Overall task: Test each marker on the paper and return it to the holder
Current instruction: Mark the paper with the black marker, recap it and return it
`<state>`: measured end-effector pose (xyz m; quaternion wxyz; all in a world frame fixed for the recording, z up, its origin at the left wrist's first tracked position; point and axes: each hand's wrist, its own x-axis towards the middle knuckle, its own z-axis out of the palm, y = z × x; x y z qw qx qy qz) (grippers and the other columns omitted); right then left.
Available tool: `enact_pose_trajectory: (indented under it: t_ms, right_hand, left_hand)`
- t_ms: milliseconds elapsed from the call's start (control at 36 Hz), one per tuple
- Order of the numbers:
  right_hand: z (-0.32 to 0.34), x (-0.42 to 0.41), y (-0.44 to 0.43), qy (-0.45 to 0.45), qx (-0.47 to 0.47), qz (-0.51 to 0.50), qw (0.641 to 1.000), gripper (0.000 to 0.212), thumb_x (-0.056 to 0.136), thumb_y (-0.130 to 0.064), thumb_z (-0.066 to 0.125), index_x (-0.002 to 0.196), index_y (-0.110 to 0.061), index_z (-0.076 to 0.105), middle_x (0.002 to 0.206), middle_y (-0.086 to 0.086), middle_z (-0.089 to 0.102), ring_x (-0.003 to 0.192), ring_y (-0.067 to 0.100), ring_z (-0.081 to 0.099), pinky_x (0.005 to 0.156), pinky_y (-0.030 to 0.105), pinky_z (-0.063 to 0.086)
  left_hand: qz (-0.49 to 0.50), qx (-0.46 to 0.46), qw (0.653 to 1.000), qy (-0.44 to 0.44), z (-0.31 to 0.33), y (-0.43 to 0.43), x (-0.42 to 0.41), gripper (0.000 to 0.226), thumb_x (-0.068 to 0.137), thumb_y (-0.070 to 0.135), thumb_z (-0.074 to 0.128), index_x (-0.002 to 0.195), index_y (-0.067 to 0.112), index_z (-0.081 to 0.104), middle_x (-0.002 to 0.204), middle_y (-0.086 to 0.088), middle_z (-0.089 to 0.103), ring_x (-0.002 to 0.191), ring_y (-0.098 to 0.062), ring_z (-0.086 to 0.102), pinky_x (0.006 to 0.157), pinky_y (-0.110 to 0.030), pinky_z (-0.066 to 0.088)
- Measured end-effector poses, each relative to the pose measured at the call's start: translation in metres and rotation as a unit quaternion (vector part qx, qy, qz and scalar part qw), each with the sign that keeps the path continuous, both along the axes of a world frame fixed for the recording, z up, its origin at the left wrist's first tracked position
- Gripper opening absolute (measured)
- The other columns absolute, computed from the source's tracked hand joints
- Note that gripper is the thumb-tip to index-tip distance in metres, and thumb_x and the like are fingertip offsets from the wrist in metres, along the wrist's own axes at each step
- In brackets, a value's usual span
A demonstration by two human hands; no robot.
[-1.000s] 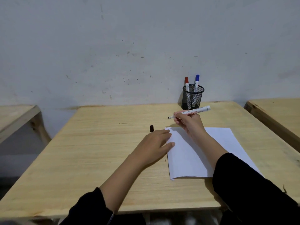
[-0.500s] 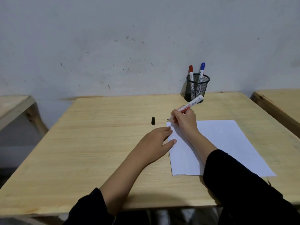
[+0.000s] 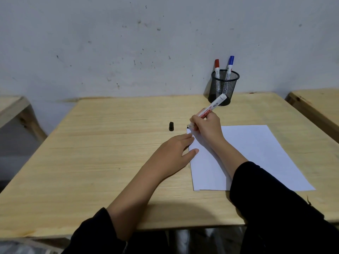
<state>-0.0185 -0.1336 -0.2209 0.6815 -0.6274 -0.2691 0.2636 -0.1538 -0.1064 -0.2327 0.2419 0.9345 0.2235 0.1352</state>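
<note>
A white sheet of paper [image 3: 256, 154] lies on the wooden table [image 3: 102, 162]. My right hand [image 3: 207, 127] grips an uncapped white marker [image 3: 213, 105], its black tip touching the paper's far left corner. My left hand [image 3: 174, 153] lies flat, fingers spread, pressing on the paper's left edge. The marker's black cap [image 3: 171, 126] lies on the table just left of the tip. A black mesh holder [image 3: 224, 87] stands at the back near the wall with a red-capped marker [image 3: 217, 67] and a blue-capped marker [image 3: 230, 66] in it.
A grey wall rises right behind the table. Another wooden table [image 3: 317, 105] stands to the right, and a third table's corner [image 3: 11, 107] shows at the left. Black sleeves cover both forearms near the front edge.
My right hand brought the marker down from above the table and tilted it upright until the tip met the paper's corner. The left hand stayed on the paper's edge.
</note>
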Motion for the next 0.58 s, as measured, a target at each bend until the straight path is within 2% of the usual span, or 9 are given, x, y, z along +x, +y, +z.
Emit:
enact_pose_trajectory:
  t_ms: [83, 222, 306, 417, 500, 583]
  right_hand:
    - [-0.0019, 0.0008, 0.0006, 0.008, 0.006, 0.0, 1.0, 0.017, 0.079, 0.007, 0.05, 0.069, -0.006, 0.048, 0.053, 0.009, 0.044, 0.039, 0.007, 0.044, 0.049, 0.018, 0.045]
    - [-0.0011, 0.0003, 0.0004, 0.001, 0.003, 0.0, 1.0, 0.012, 0.08, 0.007, 0.05, 0.075, -0.004, 0.05, 0.054, 0.011, 0.045, 0.037, 0.003, 0.046, 0.046, 0.014, 0.044]
    - [-0.0019, 0.0007, 0.001, 0.005, 0.006, 0.001, 1.0, 0.016, 0.079, 0.008, 0.049, 0.071, -0.006, 0.047, 0.054, 0.01, 0.043, 0.037, 0.005, 0.043, 0.046, 0.016, 0.043]
    - [-0.003, 0.0014, 0.0024, 0.023, 0.007, 0.006, 1.0, 0.022, 0.079, 0.01, 0.048, 0.067, -0.007, 0.043, 0.053, 0.008, 0.039, 0.037, 0.008, 0.039, 0.042, 0.016, 0.04]
    - [-0.0056, 0.003, 0.0044, 0.044, 0.011, 0.009, 0.999, 0.027, 0.078, 0.009, 0.048, 0.061, -0.01, 0.038, 0.051, 0.006, 0.036, 0.042, 0.013, 0.036, 0.043, 0.019, 0.039]
    - [-0.0065, 0.0036, 0.0054, 0.049, 0.009, 0.007, 0.999, 0.028, 0.078, 0.01, 0.047, 0.061, -0.01, 0.037, 0.048, 0.003, 0.035, 0.039, 0.011, 0.035, 0.041, 0.017, 0.038]
  left_hand:
    - [-0.001, -0.001, 1.0, 0.001, -0.0003, -0.0001, -0.0001, 0.044, 0.096, 0.038, 0.046, 0.134, 0.016, 0.05, 0.138, 0.003, 0.052, 0.125, -0.01, 0.045, 0.097, -0.028, 0.04]
    - [-0.002, 0.001, 1.0, -0.003, -0.0013, 0.0004, 0.0005, 0.046, 0.096, 0.038, 0.046, 0.136, 0.016, 0.048, 0.14, 0.006, 0.051, 0.127, -0.009, 0.045, 0.095, -0.023, 0.038]
    - [-0.002, 0.0, 1.0, -0.004, -0.002, 0.0008, 0.0008, 0.046, 0.096, 0.038, 0.046, 0.136, 0.016, 0.049, 0.137, 0.005, 0.053, 0.125, -0.01, 0.047, 0.096, -0.025, 0.041]
    - [-0.001, 0.004, 1.0, 0.0, -0.0023, 0.0006, 0.0009, 0.048, 0.096, 0.038, 0.046, 0.139, 0.016, 0.046, 0.142, 0.006, 0.049, 0.129, -0.009, 0.043, 0.096, -0.021, 0.036]
    - [-0.001, 0.007, 1.0, 0.001, -0.0024, 0.0009, 0.0014, 0.046, 0.096, 0.038, 0.046, 0.136, 0.015, 0.048, 0.14, 0.004, 0.051, 0.129, -0.011, 0.044, 0.097, -0.025, 0.038]
    - [0.0, 0.008, 1.0, 0.002, -0.0036, 0.0021, 0.0022, 0.048, 0.096, 0.039, 0.045, 0.139, 0.016, 0.046, 0.144, 0.005, 0.048, 0.132, -0.009, 0.041, 0.097, -0.021, 0.034]
